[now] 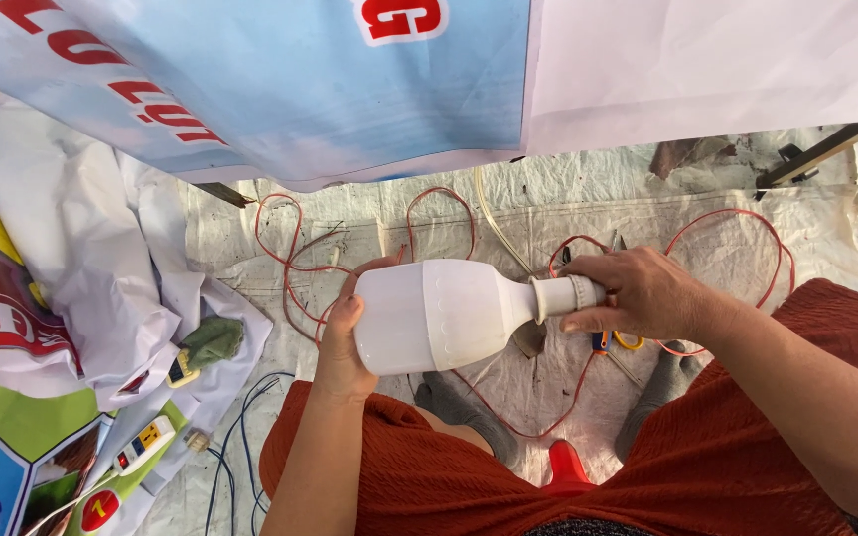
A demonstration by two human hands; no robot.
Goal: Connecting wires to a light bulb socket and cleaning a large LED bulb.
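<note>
Two hands on one large white bulb (444, 313): left hand (342, 342) gripping its dome, right hand (643, 293) pinching its screw base (568, 295).

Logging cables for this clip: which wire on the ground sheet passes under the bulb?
The red wire, looping beneath the white bulb; the blue wires lie lower left, apart.

A large bulb (444, 315) lies sideways above the person's lap. The left hand (342, 342) cups its wide end on the left; the right hand (638, 295) grips its narrow base on the right. Loops of wire (295, 263) lie on the floor beyond the bulb. A power strip (144, 446) lies on the floor well left of it.
</note>
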